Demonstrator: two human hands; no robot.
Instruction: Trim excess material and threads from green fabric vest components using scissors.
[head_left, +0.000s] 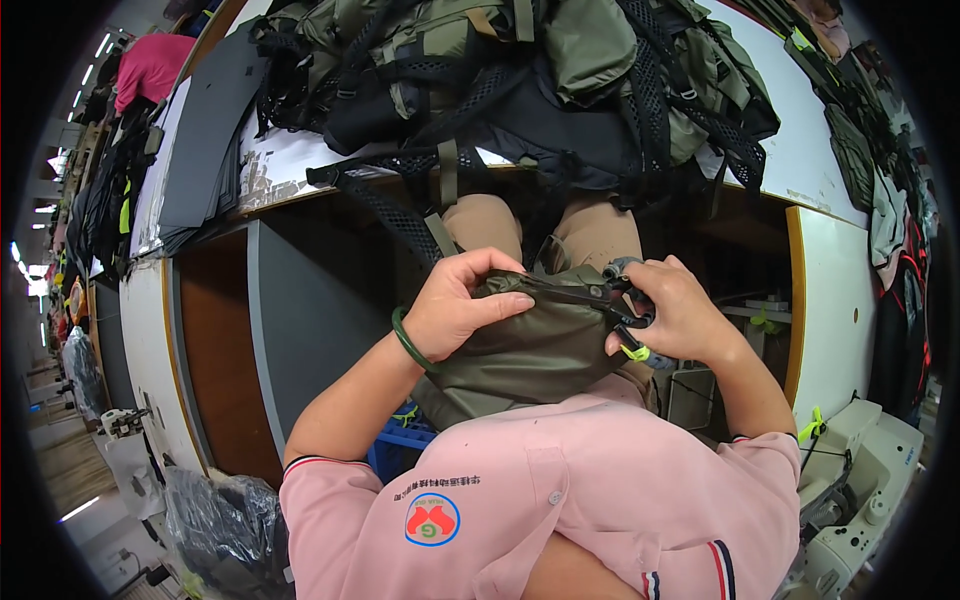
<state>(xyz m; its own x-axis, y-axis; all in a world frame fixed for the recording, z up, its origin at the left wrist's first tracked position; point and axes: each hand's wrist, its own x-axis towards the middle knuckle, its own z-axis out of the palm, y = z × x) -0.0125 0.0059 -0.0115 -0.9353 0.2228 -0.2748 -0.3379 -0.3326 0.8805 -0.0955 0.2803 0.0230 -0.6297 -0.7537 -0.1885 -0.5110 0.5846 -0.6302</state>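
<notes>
An olive green fabric pouch with a black zipper along its top rests against my lap. My left hand, with a green bangle on the wrist, presses down on the pouch's upper left part and grips the fabric. My right hand holds a small grey and black tool with a yellow-green tip at the right end of the zipper. Black straps hang down from the table toward the pouch.
A pile of olive and black backpacks with mesh straps covers the white work table. Dark flat panels lie at the table's left. A white sewing machine stands at the lower right, a plastic bag at the lower left.
</notes>
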